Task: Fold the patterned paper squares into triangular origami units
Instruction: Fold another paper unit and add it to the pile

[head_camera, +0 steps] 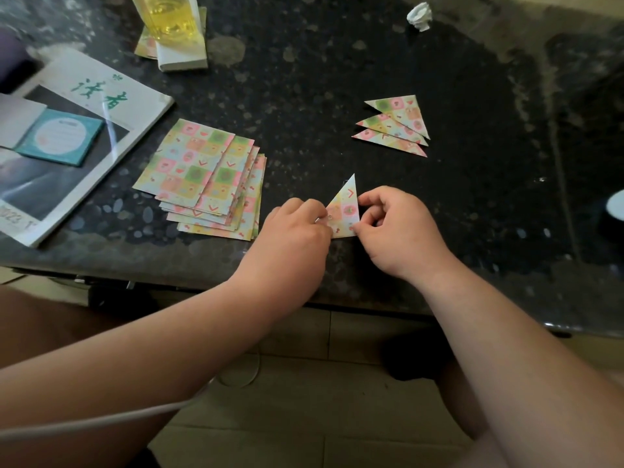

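Note:
A patterned paper folded into a triangle [345, 208] lies on the dark table near its front edge, its tip pointing away from me. My left hand [293, 231] pinches its left edge with curled fingers. My right hand [395, 224] pinches its lower right corner. To the left sits a fanned stack of several unfolded patterned squares [199, 177]. Three finished triangles [396, 125] overlap further back on the right.
A magazine [84, 130] with a teal notepad [60, 136] on it lies at the left. A glass of yellow liquid [169, 18] stands on a white box at the back. A crumpled white paper [420, 15] is far back right. The table edge [202, 278] runs below my wrists.

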Tool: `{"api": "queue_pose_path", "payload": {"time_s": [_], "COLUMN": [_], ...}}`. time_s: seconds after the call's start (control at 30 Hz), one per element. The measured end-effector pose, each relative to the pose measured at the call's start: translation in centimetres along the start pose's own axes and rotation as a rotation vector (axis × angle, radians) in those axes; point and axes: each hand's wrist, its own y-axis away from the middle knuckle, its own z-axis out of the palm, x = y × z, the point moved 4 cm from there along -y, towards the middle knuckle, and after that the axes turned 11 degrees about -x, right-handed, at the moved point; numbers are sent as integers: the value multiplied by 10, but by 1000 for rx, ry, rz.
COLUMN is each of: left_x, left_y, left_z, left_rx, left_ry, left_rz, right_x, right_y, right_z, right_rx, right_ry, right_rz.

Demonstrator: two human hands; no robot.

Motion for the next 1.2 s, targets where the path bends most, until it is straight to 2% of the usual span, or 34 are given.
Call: {"api": "queue_pose_path", "payload": {"time_s": [0.3,0.63,0.77,0.87,1.1,1.2], "left_x": [7,15,28,37,40,37], "left_y": [3,8,20,27,27,27], "left_z": [-4,-2,-3,0,1,2], "left_rx": [-33,-144,-284,-402,-343,-341], "left_ry": [-41,-145,-277,-278,-267,-220], "left_rz": [5,19,-26,-89,-92,-111], "right_x": [2,0,-1,-1,-3,-12], "right_y": [0,1,2,3,5,13], "right_z": [0,0,-1,0,1,-1], "right_rx": [-11,-25,-31,-11,1,27], "right_ry": [9,6,-12,-16,-5,123], "right_rz": [-18,-15,-28,-51,-57,-90]}}
